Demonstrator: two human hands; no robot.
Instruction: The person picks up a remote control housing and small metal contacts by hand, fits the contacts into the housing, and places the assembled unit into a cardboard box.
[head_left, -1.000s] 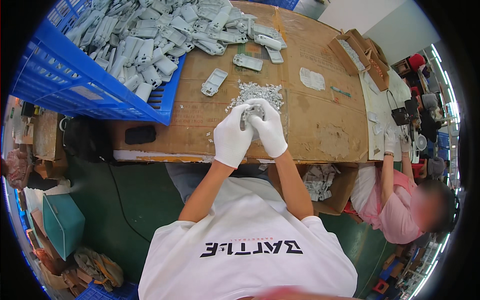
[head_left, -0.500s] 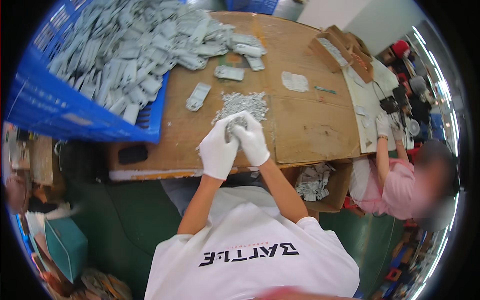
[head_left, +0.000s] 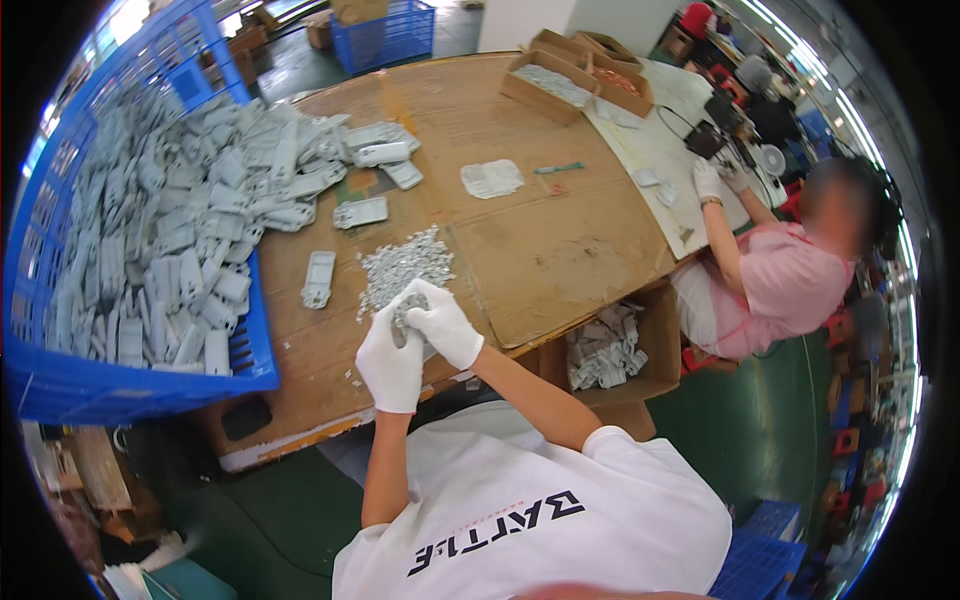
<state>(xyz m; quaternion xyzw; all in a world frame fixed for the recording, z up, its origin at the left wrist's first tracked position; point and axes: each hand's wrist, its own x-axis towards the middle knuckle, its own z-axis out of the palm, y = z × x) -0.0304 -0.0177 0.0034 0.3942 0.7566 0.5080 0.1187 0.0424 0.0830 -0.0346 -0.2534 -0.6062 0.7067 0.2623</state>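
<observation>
White-gloved, my left hand [head_left: 389, 362] and my right hand [head_left: 446, 326] meet close to the table's front edge. Both are closed around a grey piece [head_left: 404, 318], mostly covered by the gloves, so its kind does not show. Just beyond the fingers spreads a heap of tiny silvery parts [head_left: 410, 265]. To the left of that heap lies one pale grey plastic housing [head_left: 318, 279], and another housing [head_left: 361, 212] lies farther back.
A blue crate [head_left: 262, 360] at left spills many similar housings [head_left: 190, 280] onto the cardboard-covered table [head_left: 570, 240]. Small boxes [head_left: 548, 85], a crumpled white cloth [head_left: 492, 179] and a teal tool [head_left: 559, 168] lie farther back. A carton [head_left: 655, 345] of pale pieces stands below the edge; a co-worker [head_left: 790, 280] sits right.
The view has swung to the right, so the table and crate appear shifted left and turned. My hands stay together around the grey piece.
</observation>
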